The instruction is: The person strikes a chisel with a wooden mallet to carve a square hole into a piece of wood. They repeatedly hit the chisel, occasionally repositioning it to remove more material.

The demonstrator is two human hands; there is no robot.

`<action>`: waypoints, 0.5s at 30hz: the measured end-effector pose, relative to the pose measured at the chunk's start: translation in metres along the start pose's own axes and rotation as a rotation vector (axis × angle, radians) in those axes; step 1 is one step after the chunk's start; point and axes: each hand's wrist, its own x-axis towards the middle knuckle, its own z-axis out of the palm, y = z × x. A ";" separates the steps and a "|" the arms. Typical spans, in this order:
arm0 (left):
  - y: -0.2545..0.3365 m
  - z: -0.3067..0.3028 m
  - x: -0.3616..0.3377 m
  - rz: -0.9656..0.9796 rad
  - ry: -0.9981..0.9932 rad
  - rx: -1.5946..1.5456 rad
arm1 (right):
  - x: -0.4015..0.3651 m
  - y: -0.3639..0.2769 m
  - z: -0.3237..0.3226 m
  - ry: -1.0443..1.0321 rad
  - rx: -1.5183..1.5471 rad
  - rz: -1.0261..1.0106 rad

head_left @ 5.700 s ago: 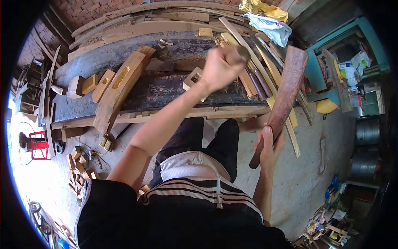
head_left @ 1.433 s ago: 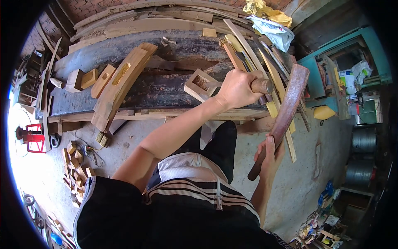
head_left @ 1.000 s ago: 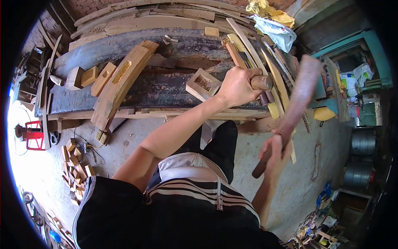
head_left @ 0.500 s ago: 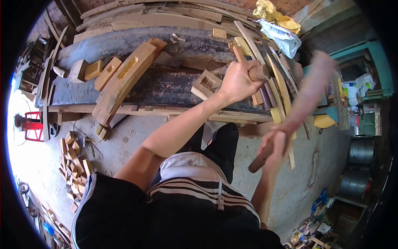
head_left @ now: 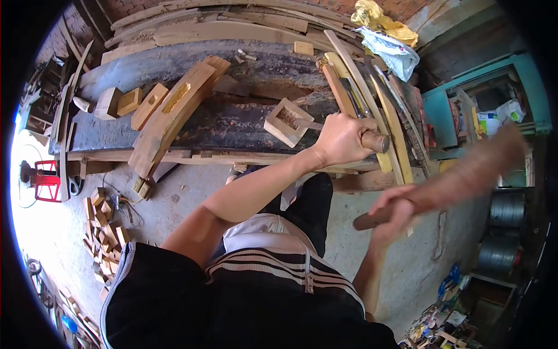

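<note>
My left hand (head_left: 342, 139) is closed around the wooden handle (head_left: 376, 141) of a chisel. The chisel's metal blade (head_left: 309, 124) points left, with its tip at the hollow of a wooden block (head_left: 283, 137) on the bench. Wood chips lie inside that hollow. My right hand (head_left: 396, 218) grips the narrow end of a wooden club-shaped mallet (head_left: 465, 174). The mallet's thick end is blurred by motion, out to the right and apart from the chisel.
The dark slab workbench (head_left: 226, 128) carries a long mortised timber (head_left: 168, 116), smaller blocks (head_left: 129, 102) and wooden strips (head_left: 360, 87). Plastic bags (head_left: 392, 49) lie at the back. Offcuts (head_left: 104, 227) are piled on the floor at left, near a red stool (head_left: 47, 180).
My left hand has come down slightly, and the chisel's blade now shows at the block's hollow. The mallet has swung down and outward to the right.
</note>
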 end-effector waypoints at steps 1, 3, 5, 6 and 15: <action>-0.002 0.001 0.001 0.007 0.002 -0.003 | -0.001 0.003 0.002 -0.059 -0.157 0.057; -0.005 0.001 -0.001 -0.013 -0.089 0.123 | -0.008 0.004 0.000 -0.119 -0.225 0.291; -0.005 0.002 -0.001 0.035 -0.092 0.150 | -0.007 0.012 -0.012 -0.105 -0.174 0.226; -0.005 0.004 -0.003 0.055 -0.095 0.127 | -0.009 0.010 -0.016 -0.050 -0.070 0.240; -0.004 0.004 -0.013 0.065 -0.174 0.153 | -0.017 0.023 -0.014 -0.138 -0.155 0.314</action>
